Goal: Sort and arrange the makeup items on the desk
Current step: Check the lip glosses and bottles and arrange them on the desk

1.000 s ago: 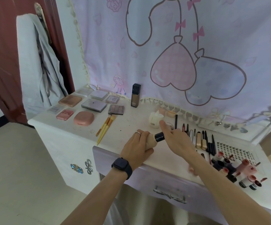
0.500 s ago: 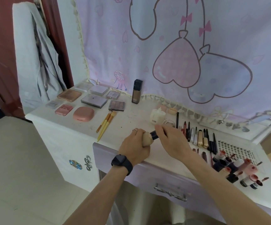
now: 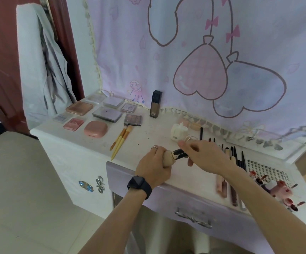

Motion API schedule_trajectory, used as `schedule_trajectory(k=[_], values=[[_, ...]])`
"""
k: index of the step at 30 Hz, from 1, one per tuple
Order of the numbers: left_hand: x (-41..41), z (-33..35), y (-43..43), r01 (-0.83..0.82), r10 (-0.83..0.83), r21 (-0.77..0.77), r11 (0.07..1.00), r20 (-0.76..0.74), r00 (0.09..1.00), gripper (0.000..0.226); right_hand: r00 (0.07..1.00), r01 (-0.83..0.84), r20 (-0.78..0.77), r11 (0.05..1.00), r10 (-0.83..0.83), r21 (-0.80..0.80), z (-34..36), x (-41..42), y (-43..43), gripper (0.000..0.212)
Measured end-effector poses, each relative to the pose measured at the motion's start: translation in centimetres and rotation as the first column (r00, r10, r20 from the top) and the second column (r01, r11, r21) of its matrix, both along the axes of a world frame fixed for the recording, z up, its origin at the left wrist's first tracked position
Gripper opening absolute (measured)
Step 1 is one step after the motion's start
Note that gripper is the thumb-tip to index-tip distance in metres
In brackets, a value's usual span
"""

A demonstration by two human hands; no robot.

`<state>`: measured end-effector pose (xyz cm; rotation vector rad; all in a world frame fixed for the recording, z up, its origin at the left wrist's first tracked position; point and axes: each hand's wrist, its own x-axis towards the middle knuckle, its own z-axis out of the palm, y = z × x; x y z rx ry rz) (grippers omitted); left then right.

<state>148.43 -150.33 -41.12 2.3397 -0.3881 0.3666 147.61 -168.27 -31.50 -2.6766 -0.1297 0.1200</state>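
Little moves since earlier | our left hand point(image 3: 153, 166) grips beige bottle point(image 3: 168, 158) over desk point(image 3: 148, 136) front | our right hand point(image 3: 203, 154) pinches its black cap point(image 3: 178, 153) | long axis left-right, cap toward right hand

Black smartwatch point(image 3: 139, 185); silver ring point(image 3: 154, 147), left hand point(image 3: 153, 166)

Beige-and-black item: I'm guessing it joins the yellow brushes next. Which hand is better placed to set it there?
Probably left. The left hand grips the item's beige body and sits nearer the yellow brushes; the right hand only pinches its black end, farther off.
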Motion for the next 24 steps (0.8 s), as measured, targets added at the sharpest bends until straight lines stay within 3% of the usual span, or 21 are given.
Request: schedule_trajectory(k=[2,5,9,13,15,19,24], values=[[0.0,0.0,0.0,0.001,-0.001,-0.002,1.0,0.003,1.0,0.025,0.999,-0.034,-0.016,0.999,0.035,0.042,-0.1,0.1,-0.2,0.045],[0.1,0.0,0.1,-0.006,0.006,-0.003,1.0,-0.003,1.0,0.025,0.992,-0.105,-0.053,0.972,0.119,0.21,0.2,0.1,-1.0,0.003],[0.2,-0.2,0.0,-0.008,0.008,0.0,1.0,-0.012,1.0,0.026,0.993,-0.07,-0.07,0.96,0.093,0.272,0.5,0.0,-1.1,0.018],[0.1,-0.2,0.0,-0.015,0.015,0.0,1.0,-0.006,1.0,0.025,0.995,-0.018,-0.091,0.993,0.029,0.118,0.8,0.0,-0.8,0.047],[0.1,-0.1,0.0,-0.014,0.014,0.003,1.0,0.005,1.0,0.024,0.994,-0.04,-0.096,0.99,0.053,0.137,0.8,0.0,-0.8,0.043],[0.1,-0.1,-0.1,-0.013,0.013,0.006,1.0,0.018,1.0,0.024,0.984,-0.109,-0.113,0.964,0.14,0.243,0.9,0.2,-1.6,0.006],[0.1,-0.2,-0.1,-0.03,0.03,0.011,0.999,0.007,1.0,0.026,0.989,-0.061,-0.118,0.975,0.088,0.212,1.0,0.3,-1.0,0.022]])
